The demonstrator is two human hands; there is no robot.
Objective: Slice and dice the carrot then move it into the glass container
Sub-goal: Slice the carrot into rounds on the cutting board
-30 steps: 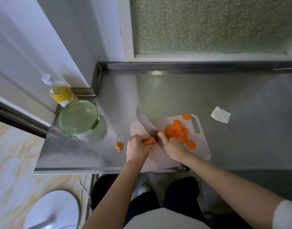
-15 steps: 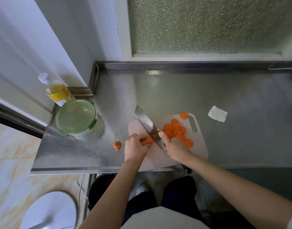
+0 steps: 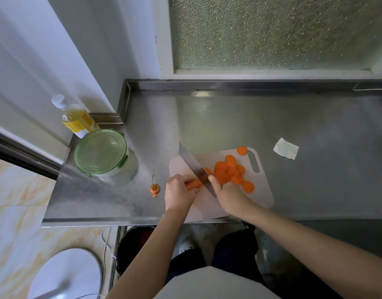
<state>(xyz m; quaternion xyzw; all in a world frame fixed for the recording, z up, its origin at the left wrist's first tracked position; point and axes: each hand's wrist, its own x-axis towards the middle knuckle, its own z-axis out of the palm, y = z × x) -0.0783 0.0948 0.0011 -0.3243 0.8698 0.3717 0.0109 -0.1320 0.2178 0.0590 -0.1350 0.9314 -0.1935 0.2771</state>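
The left hand (image 3: 178, 194) grips the carrot (image 3: 193, 183) to steady it on the board (image 3: 263, 190); the right hand (image 3: 227, 194) clasps the knife (image 3: 193, 166), slicing.

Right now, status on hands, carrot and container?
Left hand holds carrot on board. Right hand grips knife, blade on carrot. Slices piled right of blade. Container lidded, left of board.

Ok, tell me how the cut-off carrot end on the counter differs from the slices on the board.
The carrot end lies on the bare steel counter, left of the cutting board; the slices lie on the board. The carrot end is alone; the slices mostly overlap in a heap. The carrot end is a stubby piece with a thin dark strand; the slices are flat discs. Both are orange.
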